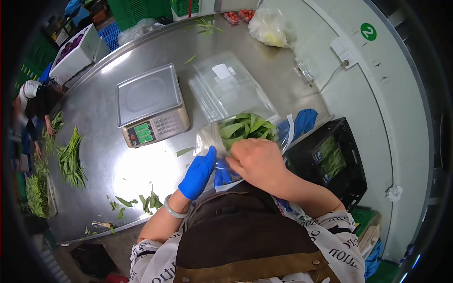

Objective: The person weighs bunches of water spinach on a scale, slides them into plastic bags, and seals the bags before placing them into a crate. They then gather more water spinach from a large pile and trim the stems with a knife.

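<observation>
A clear plastic bag with green leafy vegetables in it lies at the table's near edge, right in front of my body. My left hand, in a blue glove, is closed on the near left side of the bag, thumb up. Bare and curled into a loose fist, my right hand grips the bag's near side, over the lower part of the greens. Its fingertips are partly hidden. Part of a blue glove shows through the plastic between the hands.
A digital scale stands left of a stack of clear bags. Bundled greens and loose leaves lie on the steel table. At right, a black crate holds packed greens. Another person's hand touches greens at far left.
</observation>
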`<state>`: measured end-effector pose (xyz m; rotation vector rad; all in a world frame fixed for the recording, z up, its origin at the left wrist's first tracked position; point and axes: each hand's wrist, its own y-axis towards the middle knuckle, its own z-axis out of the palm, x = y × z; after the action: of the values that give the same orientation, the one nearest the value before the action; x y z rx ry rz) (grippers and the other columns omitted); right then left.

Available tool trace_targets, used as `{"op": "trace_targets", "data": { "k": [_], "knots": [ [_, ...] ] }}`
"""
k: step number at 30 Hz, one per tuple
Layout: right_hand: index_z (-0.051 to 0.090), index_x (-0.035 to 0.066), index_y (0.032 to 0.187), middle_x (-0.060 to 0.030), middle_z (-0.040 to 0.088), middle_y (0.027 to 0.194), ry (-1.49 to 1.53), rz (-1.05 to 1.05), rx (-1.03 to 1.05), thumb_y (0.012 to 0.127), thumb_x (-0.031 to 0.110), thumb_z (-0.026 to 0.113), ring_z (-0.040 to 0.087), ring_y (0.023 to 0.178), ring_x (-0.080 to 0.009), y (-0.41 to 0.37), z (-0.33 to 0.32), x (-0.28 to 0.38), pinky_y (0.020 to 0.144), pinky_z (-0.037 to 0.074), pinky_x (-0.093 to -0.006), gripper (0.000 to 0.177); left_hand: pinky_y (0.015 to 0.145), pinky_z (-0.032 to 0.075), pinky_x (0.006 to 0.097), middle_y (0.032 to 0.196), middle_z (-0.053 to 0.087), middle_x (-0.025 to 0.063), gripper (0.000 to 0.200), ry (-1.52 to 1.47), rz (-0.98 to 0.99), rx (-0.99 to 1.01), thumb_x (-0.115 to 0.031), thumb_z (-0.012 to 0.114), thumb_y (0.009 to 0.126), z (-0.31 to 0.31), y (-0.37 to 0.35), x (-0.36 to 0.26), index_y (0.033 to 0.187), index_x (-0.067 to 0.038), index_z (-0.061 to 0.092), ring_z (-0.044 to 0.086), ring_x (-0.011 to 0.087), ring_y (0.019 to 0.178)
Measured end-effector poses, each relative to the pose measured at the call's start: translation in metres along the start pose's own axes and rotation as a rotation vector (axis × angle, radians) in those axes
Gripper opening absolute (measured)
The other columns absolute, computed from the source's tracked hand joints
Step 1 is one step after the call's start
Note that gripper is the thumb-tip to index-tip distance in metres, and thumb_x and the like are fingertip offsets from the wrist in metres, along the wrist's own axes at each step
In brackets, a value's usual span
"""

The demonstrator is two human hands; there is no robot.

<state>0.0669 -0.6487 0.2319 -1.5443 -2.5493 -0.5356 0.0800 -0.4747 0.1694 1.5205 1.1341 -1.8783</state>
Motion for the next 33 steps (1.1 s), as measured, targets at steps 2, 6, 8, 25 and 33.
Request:
{"op": "trace_targets", "data": {
  "k": [2,6,8,25,33],
  "knots": [
    [0.053,0.008,0.066,-0.0061,0.055,0.063,0.000,0.043,0.002,0.072,0.018,0.071,0.059,0.063,-0.0251,-0.002,0.004,-0.002,0.054,0.046,-0.0370,0.021,0.066,0.043,0.0270,0.060,0.061,0.0073,0.073,-0.060,-0.028,-0.019,-0.049,0.022,0.100,-0.001,0.001,0.004,0.070,0.000,0.067,0.053,0.0145,0.058],
    [0.056,0.007,0.065,-0.0062,0.055,0.064,0.039,-0.055,0.050,0.072,0.018,0.070,0.058,0.064,-0.0261,0.000,0.003,-0.005,0.056,0.046,-0.0374,0.019,0.058,0.037,0.0275,0.061,0.059,0.0041,0.071,-0.175,-0.124,-0.056,-0.054,0.027,0.098,-0.002,0.014,0.020,0.070,-0.001,0.065,0.044,0.0131,0.053],
    [0.058,0.006,0.065,-0.0060,0.055,0.064,0.042,-0.131,0.086,0.072,0.016,0.069,0.058,0.064,-0.0274,0.008,-0.022,0.001,0.057,0.046,-0.0373,0.017,0.061,0.041,0.0292,0.059,0.058,0.0065,0.071,-0.184,-0.149,-0.043,-0.054,0.028,0.098,-0.002,0.008,-0.003,0.067,-0.001,0.063,0.048,0.0153,0.054],
    [0.064,0.005,0.098,-0.0125,0.061,0.102,-0.185,0.054,-0.162,0.068,-0.004,0.064,0.052,0.101,-0.0323,-0.050,-0.051,-0.114,0.092,0.039,-0.0412,0.031,0.052,0.049,0.0269,0.065,0.063,0.0132,0.047,-0.527,-0.221,0.149,-0.039,0.051,0.094,-0.017,-0.024,-0.005,0.069,-0.002,0.063,0.063,0.0241,0.055],
    [0.064,-0.002,0.099,-0.0113,0.063,0.110,0.952,0.338,0.032,0.074,0.001,0.069,0.055,0.114,-0.0207,-0.047,0.013,-0.112,0.098,0.041,-0.0356,0.025,0.063,0.054,0.0336,0.077,0.065,0.0181,0.037,-0.382,-0.058,0.350,-0.033,0.047,0.096,-0.040,0.009,0.004,0.093,0.002,0.060,0.066,0.0280,0.071]
  ]
}}
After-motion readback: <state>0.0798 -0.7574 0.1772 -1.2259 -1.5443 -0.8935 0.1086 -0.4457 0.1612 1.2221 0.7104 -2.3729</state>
